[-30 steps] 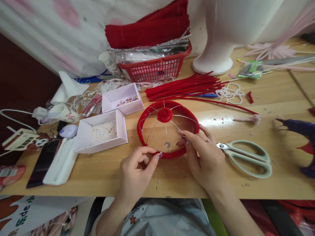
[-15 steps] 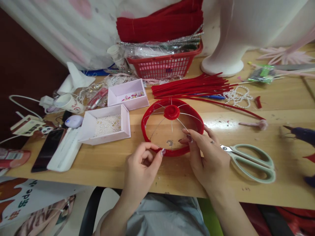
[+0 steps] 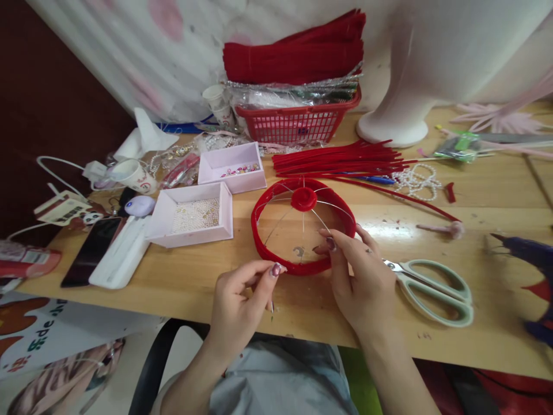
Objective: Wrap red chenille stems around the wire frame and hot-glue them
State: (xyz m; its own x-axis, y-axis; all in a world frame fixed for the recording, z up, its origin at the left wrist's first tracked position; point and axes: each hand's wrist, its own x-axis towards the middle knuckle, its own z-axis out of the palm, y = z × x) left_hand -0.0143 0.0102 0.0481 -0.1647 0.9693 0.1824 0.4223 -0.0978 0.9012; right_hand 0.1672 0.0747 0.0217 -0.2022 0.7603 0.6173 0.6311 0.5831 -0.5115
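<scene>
A round wire frame stands on the table before me, its band wrapped in red fuzzy chenille stems. Thin bare wires arch up from the band to a coiled red disc at the top. My right hand grips the frame's right side, with finger and thumb near one wire. At the front left of the band, my left hand has thumb and forefinger pinched together at the edge. Whatever lies between those tips is too small to make out.
Green-handled scissors lie right of my right hand, with a blue glue gun beyond. Behind the frame are loose red stems and a red basket. Left stand a pearl box, a gem box and a phone.
My left hand has drawn slightly back and left, so its pinched fingertips now sit at the band's outer edge. My right hand keeps its grip. The whole view has shifted a little.
</scene>
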